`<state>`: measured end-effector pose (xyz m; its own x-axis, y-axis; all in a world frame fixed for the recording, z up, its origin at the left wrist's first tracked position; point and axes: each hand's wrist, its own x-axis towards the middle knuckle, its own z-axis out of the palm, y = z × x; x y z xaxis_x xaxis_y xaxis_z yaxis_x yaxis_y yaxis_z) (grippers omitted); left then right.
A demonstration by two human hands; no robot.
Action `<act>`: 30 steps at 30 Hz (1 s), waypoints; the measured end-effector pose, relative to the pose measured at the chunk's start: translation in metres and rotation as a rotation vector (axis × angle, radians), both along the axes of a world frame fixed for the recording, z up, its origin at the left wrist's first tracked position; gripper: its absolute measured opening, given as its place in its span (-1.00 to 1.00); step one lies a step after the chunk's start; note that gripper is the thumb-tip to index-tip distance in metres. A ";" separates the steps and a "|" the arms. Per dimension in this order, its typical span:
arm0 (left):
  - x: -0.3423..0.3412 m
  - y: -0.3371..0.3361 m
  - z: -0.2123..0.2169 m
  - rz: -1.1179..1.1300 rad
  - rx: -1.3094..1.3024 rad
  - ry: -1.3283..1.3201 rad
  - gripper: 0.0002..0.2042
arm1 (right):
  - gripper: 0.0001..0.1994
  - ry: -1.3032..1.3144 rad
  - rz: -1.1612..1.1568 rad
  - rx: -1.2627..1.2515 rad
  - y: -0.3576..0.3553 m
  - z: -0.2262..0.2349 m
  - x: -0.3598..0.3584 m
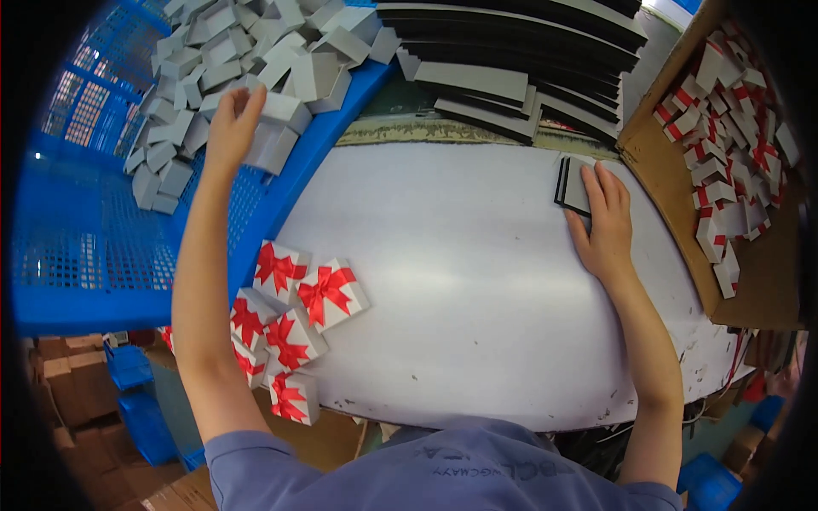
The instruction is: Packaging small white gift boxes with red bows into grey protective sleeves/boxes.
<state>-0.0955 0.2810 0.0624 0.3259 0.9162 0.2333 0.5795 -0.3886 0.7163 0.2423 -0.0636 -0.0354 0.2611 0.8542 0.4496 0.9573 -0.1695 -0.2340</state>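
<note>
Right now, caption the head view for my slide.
Left hand at piled grey-white boxes, right hand on black-edged grey pieces.

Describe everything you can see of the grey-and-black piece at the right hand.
The grey-and-black piece is small, flat and roughly rectangular, with a plain grey top and black edges. Lines along its left side suggest stacked layers; I can't count them. It looks like card or foam, but that's uncertain. It lies near the far right part of the white tabletop. The right hand has fingers over its right side, hiding that part; how firmly they hold it is unclear.
</note>
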 end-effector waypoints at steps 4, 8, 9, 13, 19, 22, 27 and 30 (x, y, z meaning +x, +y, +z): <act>0.018 0.081 -0.016 0.038 -0.028 0.162 -0.31 | -0.38 0.007 -0.003 -0.001 0.004 0.004 -0.003; 0.060 0.051 -0.006 -0.147 -0.402 -0.019 -0.30 | -0.38 0.001 -0.005 0.007 -0.001 0.000 0.003; 0.059 0.044 -0.007 -0.147 -0.403 -0.019 -0.30 | -0.38 -0.007 0.005 0.022 0.000 0.001 0.003; 0.054 0.009 -0.019 -0.276 -0.164 0.057 -0.41 | -0.38 -0.005 0.001 0.013 0.001 0.005 -0.003; 0.078 -0.081 -0.029 -0.480 0.083 0.216 -0.57 | -0.42 -0.021 0.048 0.030 -0.002 0.000 -0.003; 0.078 -0.119 -0.022 -0.547 0.104 0.365 -0.53 | -0.42 -0.044 0.068 0.041 -0.006 -0.005 0.002; 0.073 -0.160 -0.012 -0.737 0.251 0.498 -0.46 | -0.45 -0.060 0.070 0.101 -0.006 -0.007 0.005; 0.081 -0.182 -0.010 -0.829 0.095 0.508 -0.46 | -0.48 -0.006 0.055 0.097 -0.006 -0.005 0.002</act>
<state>-0.0145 0.0989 0.0524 0.9405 0.3359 -0.0516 0.3275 -0.8553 0.4015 0.2446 -0.0698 -0.0399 0.2123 0.8198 0.5319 0.9660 -0.0939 -0.2408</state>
